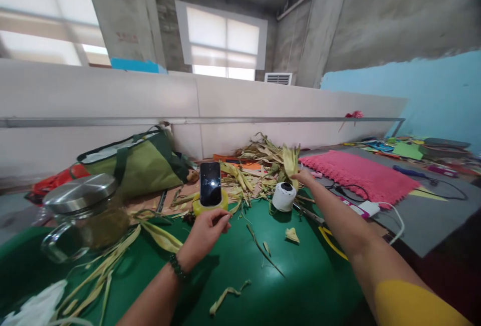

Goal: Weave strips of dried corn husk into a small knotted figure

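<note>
Reaching to the back of the green mat [263, 276], my right hand [303, 177] grips an upright bunch of pale corn husk [290, 159] beside a heap of dry husks [259, 151]. My left hand [210, 231] hovers over the mat with its fingertips pinched together; whatever may be between them is too small to make out. Just behind it a phone [210, 184] leans on a yellow tape roll [224, 201]. A white thread spool [282, 200] stands below my right hand. Loose husk scraps [292, 236] and a thin stem [265, 251] lie between my arms.
At left stand a lidded glass jug [95, 223] and a green bag [150, 163], with husk strips [101, 276] in front. Yellow-handled scissors [332, 243] lie partly under my right forearm. Further right are a pink cloth [364, 173], a power strip [356, 208] and cables.
</note>
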### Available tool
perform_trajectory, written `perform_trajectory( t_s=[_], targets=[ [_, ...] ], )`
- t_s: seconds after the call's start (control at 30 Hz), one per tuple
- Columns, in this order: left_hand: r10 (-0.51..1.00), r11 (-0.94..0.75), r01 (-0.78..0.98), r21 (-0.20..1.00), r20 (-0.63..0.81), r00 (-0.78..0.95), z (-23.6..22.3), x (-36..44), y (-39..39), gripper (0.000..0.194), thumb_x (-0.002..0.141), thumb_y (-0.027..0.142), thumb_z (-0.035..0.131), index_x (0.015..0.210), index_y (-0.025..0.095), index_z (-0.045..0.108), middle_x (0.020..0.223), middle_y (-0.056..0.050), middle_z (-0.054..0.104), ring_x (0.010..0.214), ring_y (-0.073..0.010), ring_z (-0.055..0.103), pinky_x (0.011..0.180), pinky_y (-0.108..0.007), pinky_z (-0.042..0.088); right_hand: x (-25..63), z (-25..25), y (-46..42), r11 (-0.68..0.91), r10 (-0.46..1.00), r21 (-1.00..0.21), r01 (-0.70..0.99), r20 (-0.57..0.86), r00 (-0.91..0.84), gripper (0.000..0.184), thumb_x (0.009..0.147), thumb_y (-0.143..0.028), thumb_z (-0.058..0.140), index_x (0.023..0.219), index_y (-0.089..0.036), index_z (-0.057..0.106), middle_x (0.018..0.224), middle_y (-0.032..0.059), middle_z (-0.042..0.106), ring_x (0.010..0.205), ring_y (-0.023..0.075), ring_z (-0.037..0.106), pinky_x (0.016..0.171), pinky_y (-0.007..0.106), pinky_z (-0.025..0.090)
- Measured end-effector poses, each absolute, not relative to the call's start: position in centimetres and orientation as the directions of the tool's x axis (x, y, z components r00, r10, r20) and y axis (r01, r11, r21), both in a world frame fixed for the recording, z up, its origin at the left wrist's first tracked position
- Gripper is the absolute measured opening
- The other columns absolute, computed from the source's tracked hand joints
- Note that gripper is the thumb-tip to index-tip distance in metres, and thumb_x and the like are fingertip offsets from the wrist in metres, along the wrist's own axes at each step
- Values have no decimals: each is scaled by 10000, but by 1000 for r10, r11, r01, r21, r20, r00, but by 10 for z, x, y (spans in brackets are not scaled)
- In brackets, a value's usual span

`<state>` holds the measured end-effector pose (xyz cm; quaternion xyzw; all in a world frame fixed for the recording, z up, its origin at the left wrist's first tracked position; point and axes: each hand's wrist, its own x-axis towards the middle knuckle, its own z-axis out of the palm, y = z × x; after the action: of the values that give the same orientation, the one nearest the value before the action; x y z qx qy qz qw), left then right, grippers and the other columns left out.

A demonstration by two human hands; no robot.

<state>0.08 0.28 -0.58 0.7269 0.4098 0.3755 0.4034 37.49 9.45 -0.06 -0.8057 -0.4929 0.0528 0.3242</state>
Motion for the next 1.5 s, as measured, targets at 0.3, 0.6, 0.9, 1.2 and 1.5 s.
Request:
perform_trajectory(
  t_s=[0.3,0.6,0.9,1.2,1.5],
  targets=[
    [931,-335,345,877,251,265,0,-8,9,222,768,291,529,595,166,594,454,15,547,447,-117,489,479,-222,357,392,71,67,-379,729,-501,778,356,585,435,897,-339,522,1166,-7,602,1095,281,636,1008,292,597,702,356,409],
    [739,-511,-226,829,289,-608,27,-67,44,105,765,258,551,742,191,475,514,80,491,389,-62,428,420,-173,302,251,48,37,217,906,-448,867,422,-8,231,897,-273,507,874,-163,709,823,120,705,724,191,622,646,304,391],
    [809,-446,-433,783,146,-570,23,-61,45,67,734,161,545,760,176,486,492,84,491,365,-42,411,397,-153,268,37,-5,16,446,888,-199,872,-24,-460,282,834,-369,582,971,-144,681,980,142,691,897,243,636,659,256,401],
    [752,-548,-257,796,334,-569,21,-55,43,104,741,215,577,795,174,499,591,64,476,438,-52,401,434,-183,303,145,45,13,545,711,-541,640,-106,-695,266,683,-320,651,519,-151,528,486,-52,410,486,71,362,472,216,262],
    [944,-328,-130,936,319,-87,1,-11,20,573,460,375,847,930,158,603,737,-5,621,654,-131,582,604,-240,460,172,14,10,546,813,-607,577,551,-189,379,753,-439,563,506,-191,418,484,-34,403,481,91,369,487,234,284]
  ],
)
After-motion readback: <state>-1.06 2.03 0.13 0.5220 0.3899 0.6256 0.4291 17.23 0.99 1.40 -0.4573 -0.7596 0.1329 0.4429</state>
